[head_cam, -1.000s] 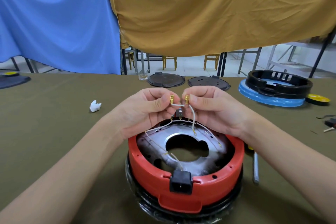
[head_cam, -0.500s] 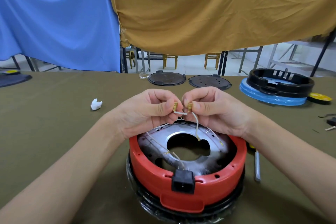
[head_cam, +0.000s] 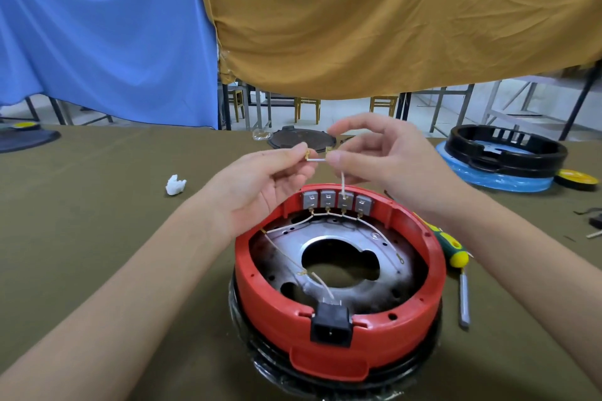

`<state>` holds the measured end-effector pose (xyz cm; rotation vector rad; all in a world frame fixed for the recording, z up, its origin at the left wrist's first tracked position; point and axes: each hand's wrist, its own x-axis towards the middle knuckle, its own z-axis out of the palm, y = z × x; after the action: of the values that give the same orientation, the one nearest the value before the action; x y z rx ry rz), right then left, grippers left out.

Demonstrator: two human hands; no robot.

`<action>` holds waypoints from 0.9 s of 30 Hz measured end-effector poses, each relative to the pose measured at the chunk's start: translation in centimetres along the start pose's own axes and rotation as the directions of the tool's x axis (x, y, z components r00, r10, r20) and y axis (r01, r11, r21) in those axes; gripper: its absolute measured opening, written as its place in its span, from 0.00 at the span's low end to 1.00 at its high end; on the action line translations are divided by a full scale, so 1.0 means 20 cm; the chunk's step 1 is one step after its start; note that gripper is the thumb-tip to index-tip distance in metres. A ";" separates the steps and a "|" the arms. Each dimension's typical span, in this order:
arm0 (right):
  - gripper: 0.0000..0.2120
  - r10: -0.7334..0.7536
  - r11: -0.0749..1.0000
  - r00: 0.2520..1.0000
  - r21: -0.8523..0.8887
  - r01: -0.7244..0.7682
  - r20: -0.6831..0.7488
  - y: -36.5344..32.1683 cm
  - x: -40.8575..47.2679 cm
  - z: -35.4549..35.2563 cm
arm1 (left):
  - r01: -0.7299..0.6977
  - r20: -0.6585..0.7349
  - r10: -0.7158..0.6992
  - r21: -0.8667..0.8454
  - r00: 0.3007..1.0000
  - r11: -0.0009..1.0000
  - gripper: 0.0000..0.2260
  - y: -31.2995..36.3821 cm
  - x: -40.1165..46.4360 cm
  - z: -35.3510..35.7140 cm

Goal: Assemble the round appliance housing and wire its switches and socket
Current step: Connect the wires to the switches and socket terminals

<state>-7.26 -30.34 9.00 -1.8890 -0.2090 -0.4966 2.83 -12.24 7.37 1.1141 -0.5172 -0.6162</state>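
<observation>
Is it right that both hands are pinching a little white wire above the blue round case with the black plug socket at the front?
Not quite: the case is red, not blue, as the head view shows. The left hand and right hand do pinch the white wire above it, and the black socket sits at the front.

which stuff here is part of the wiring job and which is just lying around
In use:
red housing
white wire, pinched by left hand and right hand
switches
black socket

Lying about:
screwdriver
white scrap
black ring
dark round plate
</observation>
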 end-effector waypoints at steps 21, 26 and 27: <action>0.03 0.067 0.770 0.983 -0.636 0.057 0.169 0.02 -0.02 0.02 | -0.078 0.074 0.046 0.993 0.996 0.090 0.10 0.00 -0.02 -0.08; 0.04 0.131 0.755 0.946 -0.648 0.099 0.297 0.01 -0.03 0.06 | -0.110 0.110 -0.002 0.992 0.994 0.062 0.12 0.01 -0.03 -0.07; 0.05 0.133 0.745 0.947 -0.660 0.100 0.293 0.02 -0.04 0.07 | -0.116 0.116 0.000 0.990 0.993 0.074 0.13 0.01 -0.03 -0.06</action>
<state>-7.42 -29.18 7.95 -2.6903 -0.2482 -0.2495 3.29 -10.95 7.04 2.4363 -1.1663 -0.1038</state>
